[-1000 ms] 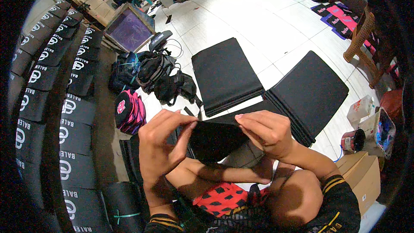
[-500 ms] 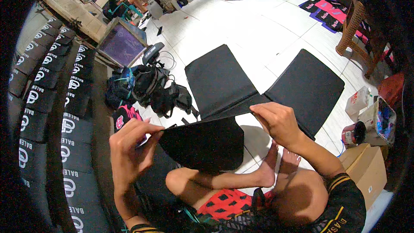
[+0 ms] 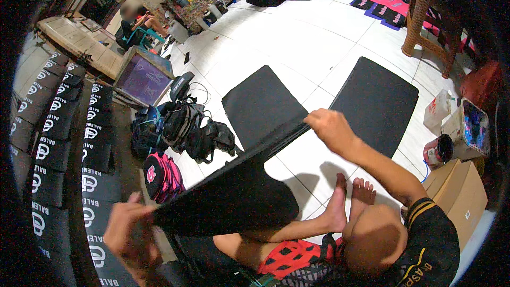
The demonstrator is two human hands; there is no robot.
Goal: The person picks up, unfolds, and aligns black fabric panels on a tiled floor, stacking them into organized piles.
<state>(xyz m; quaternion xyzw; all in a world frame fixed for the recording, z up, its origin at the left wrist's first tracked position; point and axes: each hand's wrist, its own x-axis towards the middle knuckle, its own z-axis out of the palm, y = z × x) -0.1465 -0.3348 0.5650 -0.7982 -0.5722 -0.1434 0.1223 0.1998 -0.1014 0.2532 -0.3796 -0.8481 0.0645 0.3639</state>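
A black fabric piece (image 3: 228, 202) is stretched slantwise across my lap. My left hand (image 3: 132, 234), slightly blurred, is closed on its near left corner. At the far right corner, my right hand (image 3: 332, 130) pinches the edge between thumb and fingers. The fabric's lower part hangs over my crossed leg. Beyond it lies a stack of flat black sheets (image 3: 263, 101) on the floor, partly covered by the held piece. A second black stack (image 3: 377, 103) lies to the right, beyond my right forearm.
Rows of printed black pieces (image 3: 95, 180) lie along the left. Black bags (image 3: 186, 127) and round pink-and-black pieces (image 3: 164, 175) sit nearby. A framed screen (image 3: 142, 79) leans farther back. At right are a wicker chair (image 3: 417, 21), a can (image 3: 438, 149) and a cardboard box (image 3: 459, 196). Other people sit at the back.
My left hand has moved down and left, and the fabric now stretches longer and more slantwise. My right hand has risen slightly, still pinching its corner. The view has shifted a little.
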